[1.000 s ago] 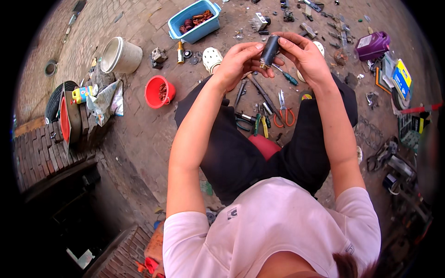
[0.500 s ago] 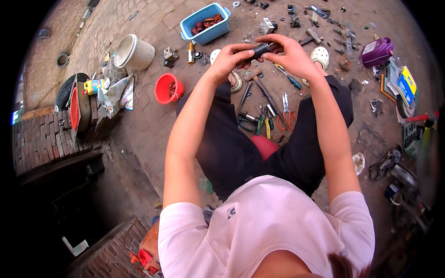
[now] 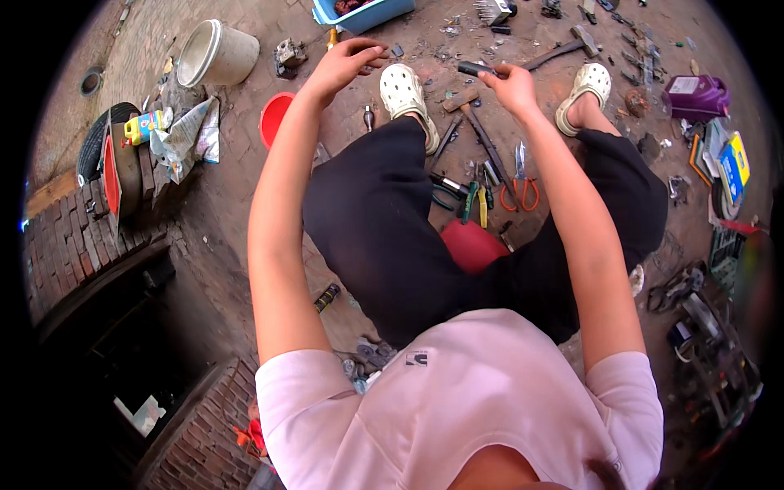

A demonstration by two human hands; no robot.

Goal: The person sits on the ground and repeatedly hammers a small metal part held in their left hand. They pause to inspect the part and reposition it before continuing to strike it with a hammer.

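Observation:
My right hand (image 3: 516, 90) grips one end of a short black cylindrical part (image 3: 471, 69), which points off to the left. My left hand (image 3: 349, 67) is apart from it, fingers stretched out and nothing visible in them, below the blue tub (image 3: 371, 21). Under my right hand, a hammer (image 3: 461, 100) with a long handle lies on the ground. Beyond that hand lies another hammer (image 3: 563, 51). Between my legs are scissors (image 3: 520, 184) with orange handles, green-handled pliers (image 3: 469, 202) and yellow-handled pliers (image 3: 483, 207).
A red bucket (image 3: 274, 118) stands left of my left forearm, with a white bucket (image 3: 219, 54) farther off. At right are a purple jug (image 3: 697, 97) and a blue-yellow package (image 3: 733, 167). Metal scraps (image 3: 645, 57) litter the far ground. A red seat (image 3: 472, 245) shows between my thighs.
My hands have parted. The left let go of the black part and moved left; the right keeps it and has moved slightly right. My legs are spread wider and the view has shifted.

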